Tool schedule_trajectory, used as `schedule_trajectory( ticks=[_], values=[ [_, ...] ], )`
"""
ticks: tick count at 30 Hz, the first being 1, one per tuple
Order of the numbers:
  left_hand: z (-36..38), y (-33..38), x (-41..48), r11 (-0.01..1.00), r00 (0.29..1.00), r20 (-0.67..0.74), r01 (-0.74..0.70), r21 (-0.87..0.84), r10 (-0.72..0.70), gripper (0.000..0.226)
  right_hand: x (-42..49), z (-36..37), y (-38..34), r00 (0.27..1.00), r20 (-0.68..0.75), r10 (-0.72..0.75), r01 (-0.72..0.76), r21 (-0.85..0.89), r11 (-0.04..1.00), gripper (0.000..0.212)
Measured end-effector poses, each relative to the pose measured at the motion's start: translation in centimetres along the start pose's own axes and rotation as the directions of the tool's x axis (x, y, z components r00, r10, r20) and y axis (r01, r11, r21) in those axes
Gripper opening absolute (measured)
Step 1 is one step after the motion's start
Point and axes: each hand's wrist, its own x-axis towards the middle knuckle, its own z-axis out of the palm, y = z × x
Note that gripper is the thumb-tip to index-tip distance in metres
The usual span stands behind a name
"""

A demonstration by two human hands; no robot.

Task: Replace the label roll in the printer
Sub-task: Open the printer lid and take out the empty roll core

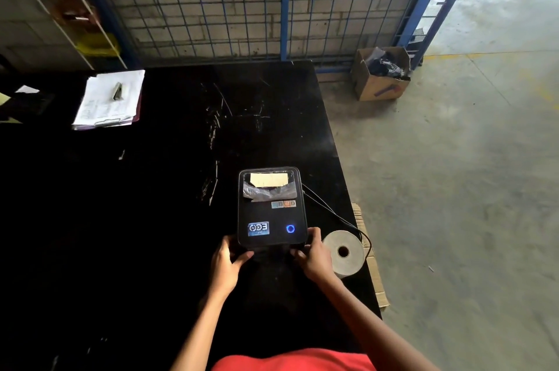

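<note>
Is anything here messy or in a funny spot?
A little. The label roll lies on its side right at the black table's right edge. The table is scratched near the middle, and flattened cardboard sticks out beneath that edge. The printer looks fine.

The label printer [271, 208] sits on the table [169, 189] near its right edge, with the label roll [344, 253] just beside its near right corner, lying on its side. The left hand [227, 261] and right hand [313, 255] grip the printer's near end from either side. A clipboard [110, 99] lies far back on the left, and a cardboard box [381, 74] stands on the floor beyond the table's far right corner.
</note>
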Motion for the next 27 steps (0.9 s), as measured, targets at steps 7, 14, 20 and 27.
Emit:
schedule_trajectory(
  ticks=[7,14,20,27],
  values=[
    [0.2,0.0,-0.2,1.0,1.0,0.021,-0.002,-0.006,0.002,0.08,0.7,-0.6,-0.2,0.996,0.084,0.018,-0.016,-0.027,1.0,0.048],
    [0.2,-0.3,0.2,0.998,0.997,-0.055,-0.057,-0.013,0.056,0.066,1.0,-1.6,-0.3,0.988,0.152,0.02,-0.026,0.038,0.999,0.05],
    [-1.2,4.3,1.9,0.972,0.961,-0.227,-0.194,-0.136,0.16,0.047,1.9,-4.3,-4.2,0.993,0.116,-0.032,0.008,0.199,0.98,0.053],
    [-3.8,12.0,7.9,0.908,0.97,-0.236,-0.152,-0.39,0.062,0.032,5.8,-7.9,-12.6,0.975,-0.121,-0.185,0.205,0.175,0.963,0.048]
  ],
)
